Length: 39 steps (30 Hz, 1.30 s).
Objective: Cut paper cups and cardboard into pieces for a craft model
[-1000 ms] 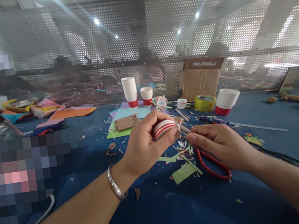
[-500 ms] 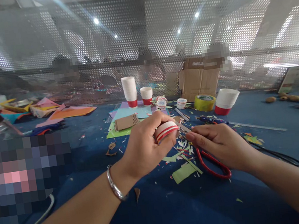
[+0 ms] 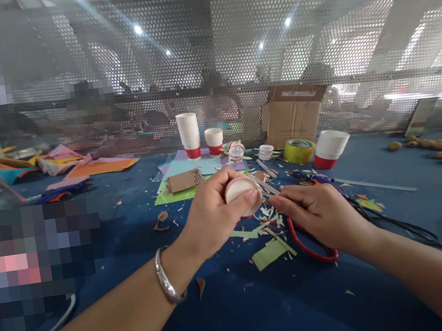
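My left hand [image 3: 217, 210], with a silver bangle at the wrist, is closed around a cut-down paper cup [image 3: 239, 190]. The thumb presses on the cup's round white face, and a little red shows at its edge. My right hand [image 3: 322, 211] grips a pair of scissors [image 3: 315, 251] near the middle. The red handle loops hang below the fingers, and the metal blades point up and left towards the cup's right side. Whether the blades touch the cup, I cannot tell. Under both hands lie paper scraps and a green paper piece [image 3: 268, 254].
Behind the hands are stacked paper cups [image 3: 188, 134], corrugated cardboard [image 3: 184, 180], small decorated cup pieces [image 3: 266, 152] and yellow tape [image 3: 299, 151]. A blue glue gun [image 3: 313, 177] with a dark cable lies right. Another cup stack [image 3: 331, 147] and walnut-like objects [image 3: 435, 143] stand farther right.
My left hand has turned the cup piece, so its white round face shows instead of the red-striped side. My right hand stays closed on the scissors, nearly in place.
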Available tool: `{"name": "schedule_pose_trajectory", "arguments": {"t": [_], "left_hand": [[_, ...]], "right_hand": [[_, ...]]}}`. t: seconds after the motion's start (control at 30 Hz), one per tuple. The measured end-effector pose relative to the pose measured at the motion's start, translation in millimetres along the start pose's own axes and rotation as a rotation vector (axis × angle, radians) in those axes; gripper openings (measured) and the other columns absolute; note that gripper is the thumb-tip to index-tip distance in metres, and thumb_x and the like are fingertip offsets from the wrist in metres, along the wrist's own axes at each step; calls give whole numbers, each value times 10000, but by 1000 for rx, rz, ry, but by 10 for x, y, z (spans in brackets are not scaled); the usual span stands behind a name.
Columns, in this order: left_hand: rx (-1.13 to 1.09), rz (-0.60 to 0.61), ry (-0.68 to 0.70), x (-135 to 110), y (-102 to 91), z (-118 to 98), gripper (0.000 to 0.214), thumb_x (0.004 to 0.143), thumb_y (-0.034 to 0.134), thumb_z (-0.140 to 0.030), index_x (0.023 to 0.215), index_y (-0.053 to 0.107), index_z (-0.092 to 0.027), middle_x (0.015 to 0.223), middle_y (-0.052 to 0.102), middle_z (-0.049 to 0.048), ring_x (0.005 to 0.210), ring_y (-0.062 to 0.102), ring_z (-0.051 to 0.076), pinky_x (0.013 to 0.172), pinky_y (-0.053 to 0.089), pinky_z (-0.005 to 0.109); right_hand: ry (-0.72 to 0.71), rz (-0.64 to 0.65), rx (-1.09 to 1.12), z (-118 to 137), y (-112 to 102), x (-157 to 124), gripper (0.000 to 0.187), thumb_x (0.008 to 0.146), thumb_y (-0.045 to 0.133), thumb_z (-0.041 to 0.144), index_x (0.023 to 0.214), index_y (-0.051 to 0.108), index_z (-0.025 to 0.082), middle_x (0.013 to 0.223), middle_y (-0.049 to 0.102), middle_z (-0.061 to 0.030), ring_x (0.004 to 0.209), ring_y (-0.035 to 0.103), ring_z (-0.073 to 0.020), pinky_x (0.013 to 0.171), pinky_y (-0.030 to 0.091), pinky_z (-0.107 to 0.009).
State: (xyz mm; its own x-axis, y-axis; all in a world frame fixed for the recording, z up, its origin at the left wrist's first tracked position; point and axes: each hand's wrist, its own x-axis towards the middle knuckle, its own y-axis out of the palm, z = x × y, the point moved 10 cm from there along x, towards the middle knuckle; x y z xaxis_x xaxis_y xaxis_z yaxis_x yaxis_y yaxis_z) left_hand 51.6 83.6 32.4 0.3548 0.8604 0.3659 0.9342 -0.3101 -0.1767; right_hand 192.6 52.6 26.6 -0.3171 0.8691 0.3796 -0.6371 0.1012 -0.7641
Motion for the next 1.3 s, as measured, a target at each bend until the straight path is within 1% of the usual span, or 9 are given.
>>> {"name": "schedule_pose_trajectory", "arguments": {"t": [0.17,0.3,0.53,0.6,0.73,0.83,1.0,1.13,1.3], "left_hand": [[-74,-64,-89,-24,-6,95,222,793,765,-295,890,611,-168,761,673,22,615,609,113,514,537,216],[-139,-77,-169,-26,4,194,230,788,766,-312,887,615,-171,778,692,37,636,627,126,517,532,224],[-11,-81,-21,8,-45,88,244,784,787,-313,927,639,-181,791,693,22,682,624,127,586,506,239],[-58,-80,-43,11,-40,113,247,774,797,-304,920,639,-182,785,688,16,677,614,120,587,498,236],[-244,-66,-175,2,17,245,255,750,815,-281,890,630,-175,775,681,6,673,606,101,609,497,223],[-363,-62,-250,-15,59,327,277,732,826,-280,898,629,-179,805,682,5,697,623,106,642,512,238],[-402,-42,-276,-11,87,374,248,751,811,-273,886,624,-182,793,649,-6,693,606,106,639,502,248],[-461,-66,-314,-9,84,414,314,704,857,-239,945,661,-192,819,651,-13,696,593,97,624,472,230],[-529,-58,-256,-10,107,332,284,739,858,-284,929,677,-176,850,689,-4,754,612,89,694,469,216]], "right_hand": [[-30,-77,-134,-11,-4,-34,460,1019,454,498,672,490,198,603,465,26,546,430,-110,562,295,-279],[-70,-133,-256,22,-10,-51,448,1026,440,490,696,508,196,603,480,20,526,447,-109,549,281,-277],[-67,-159,-217,54,-41,-56,449,1030,438,493,681,446,211,582,454,36,504,410,-102,527,281,-269],[-63,-161,-224,52,-42,-54,441,1030,438,486,685,437,212,583,444,38,501,400,-101,526,276,-271],[-61,-169,-256,57,-38,-46,423,1032,435,480,706,452,211,579,438,40,497,412,-103,530,272,-277],[-78,-189,-286,82,-53,-56,419,1035,430,474,712,461,208,574,447,36,494,433,-106,531,272,-279],[-115,-221,-343,136,-89,-88,418,1036,438,461,705,468,206,558,461,28,495,460,-114,527,269,-275],[-123,-236,-354,165,-113,-89,415,1036,442,450,700,462,207,550,465,31,478,451,-107,517,264,-271],[-118,-292,-369,179,-182,-94,428,1018,465,487,693,432,210,532,454,45,453,426,-98,497,239,-271]]}}
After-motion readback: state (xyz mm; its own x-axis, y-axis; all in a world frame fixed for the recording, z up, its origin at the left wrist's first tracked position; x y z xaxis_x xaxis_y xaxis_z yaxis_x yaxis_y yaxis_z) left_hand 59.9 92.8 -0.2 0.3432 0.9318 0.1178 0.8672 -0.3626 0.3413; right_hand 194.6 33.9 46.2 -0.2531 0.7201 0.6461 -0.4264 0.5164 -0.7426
